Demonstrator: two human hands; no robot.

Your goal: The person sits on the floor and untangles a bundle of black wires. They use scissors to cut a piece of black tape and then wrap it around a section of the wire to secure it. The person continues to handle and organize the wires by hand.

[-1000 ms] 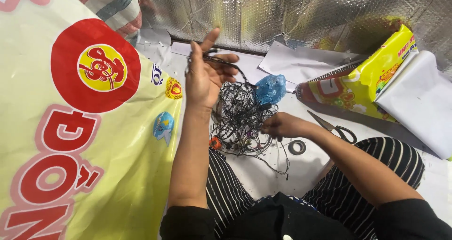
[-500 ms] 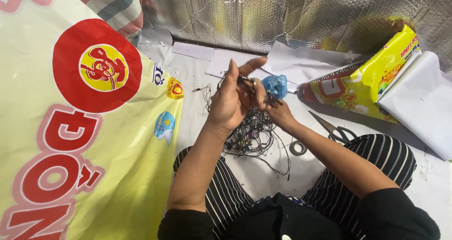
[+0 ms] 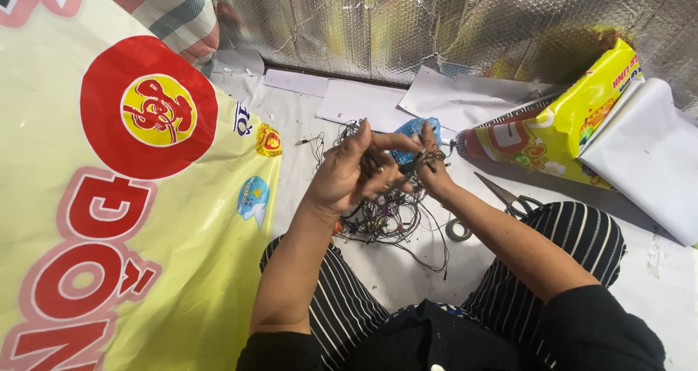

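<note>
A tangled bundle of thin black wires (image 3: 385, 214) lies on the white floor sheet between my legs. My left hand (image 3: 352, 173) and my right hand (image 3: 434, 169) meet just above it, both pinching strands of the wire between their fingertips. A small blue plastic bag (image 3: 414, 132) sits right behind my fingers. Some strands hang from my hands down into the bundle.
A large yellow printed sack (image 3: 123, 211) fills the left side. Scissors (image 3: 512, 196) and a small tape roll (image 3: 459, 230) lie right of the wires. A yellow package (image 3: 560, 131), white paper sheets (image 3: 647, 153) and a silver foil wall (image 3: 436, 22) stand behind.
My left hand came down and right from its raised, spread position and closed on the wires. My right hand rose from the bundle to meet it near the blue bag.
</note>
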